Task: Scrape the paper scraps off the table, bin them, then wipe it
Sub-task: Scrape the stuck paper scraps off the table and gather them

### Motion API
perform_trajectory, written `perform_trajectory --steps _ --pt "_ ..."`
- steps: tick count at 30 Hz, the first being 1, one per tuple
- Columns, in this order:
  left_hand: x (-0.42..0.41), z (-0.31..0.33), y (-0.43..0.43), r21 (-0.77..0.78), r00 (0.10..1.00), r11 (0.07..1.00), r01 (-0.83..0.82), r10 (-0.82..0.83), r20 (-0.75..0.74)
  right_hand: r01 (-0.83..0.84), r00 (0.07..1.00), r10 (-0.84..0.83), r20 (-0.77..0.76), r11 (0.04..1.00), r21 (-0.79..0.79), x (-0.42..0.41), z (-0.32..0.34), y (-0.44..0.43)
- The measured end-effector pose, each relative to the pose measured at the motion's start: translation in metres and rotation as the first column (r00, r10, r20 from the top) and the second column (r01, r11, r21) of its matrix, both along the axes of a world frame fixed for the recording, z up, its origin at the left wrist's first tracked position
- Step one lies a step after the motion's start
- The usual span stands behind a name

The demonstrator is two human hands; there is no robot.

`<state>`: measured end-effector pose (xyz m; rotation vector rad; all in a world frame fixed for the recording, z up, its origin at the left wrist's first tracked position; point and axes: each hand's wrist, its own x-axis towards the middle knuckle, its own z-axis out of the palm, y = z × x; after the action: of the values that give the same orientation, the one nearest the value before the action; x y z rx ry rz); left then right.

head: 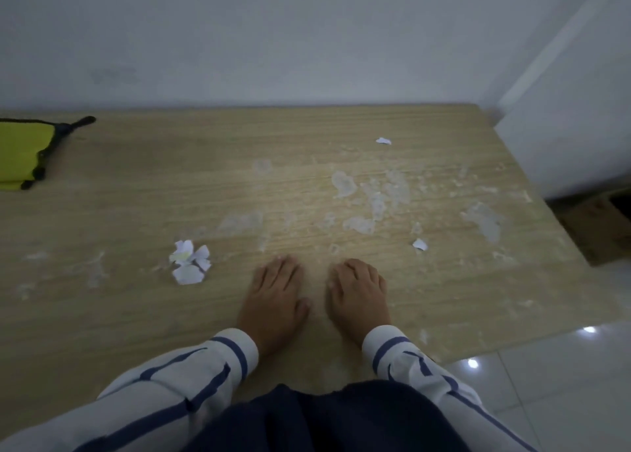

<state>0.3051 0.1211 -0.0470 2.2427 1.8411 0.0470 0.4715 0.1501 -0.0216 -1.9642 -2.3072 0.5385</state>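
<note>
A light wooden table carries patches of stuck white paper residue across its middle and right. A small pile of loose white paper scraps lies left of my hands. Single scraps sit at the right and farther back. My left hand and my right hand rest flat on the tabletop side by side, palms down, fingers slightly apart, holding nothing. A yellow cloth lies at the far left edge with a black-handled tool beside it, partly under the cloth.
A white wall runs along the table's back edge. A white panel stands at the back right corner. A cardboard box sits on the glossy tiled floor to the right of the table.
</note>
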Motion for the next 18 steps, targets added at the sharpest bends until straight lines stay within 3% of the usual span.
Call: perform_trajectory --steps 6,18 --pt "0.058 0.000 0.020 -0.014 0.997 0.997 -0.071 0.071 0.014 0.007 0.999 -0.006 -0.043 0.999 0.034 0.064 -0.002 0.017" --pt "0.136 -0.002 0.064 -0.002 0.995 0.998 -0.069 0.069 0.074 0.306 0.928 -0.289 -0.237 0.951 0.040 0.139 -0.003 0.068"
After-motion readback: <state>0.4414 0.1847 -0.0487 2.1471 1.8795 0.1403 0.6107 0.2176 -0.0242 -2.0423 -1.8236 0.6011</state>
